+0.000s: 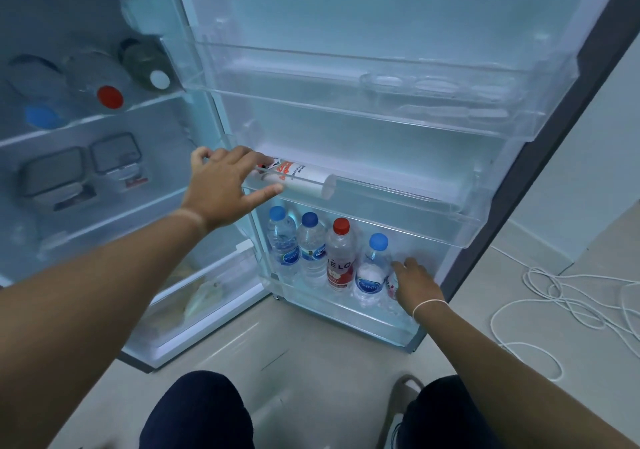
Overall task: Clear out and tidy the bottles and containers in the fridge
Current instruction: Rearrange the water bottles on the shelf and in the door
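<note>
The fridge door stands open. A white bottle (304, 178) with a red and black label lies on its side in the middle door shelf (398, 220). My left hand (225, 189) covers its left end, fingers over it and thumb under. In the bottom door shelf (346, 313) stand two blue-capped water bottles (287, 240), a red-capped bottle (340, 258) and another blue-capped bottle (373, 268). My right hand (415, 284) wraps a small pink-labelled bottle (393, 286) at the row's right end, which it mostly hides.
Bottles with red (110, 97), white (160, 79) and blue (41, 117) caps lie on the fridge's upper inner shelf. Lidded containers (52, 175) sit on the shelf below. The top door shelf (381, 102) holds a clear tray. White cable (561, 296) lies on the floor at right.
</note>
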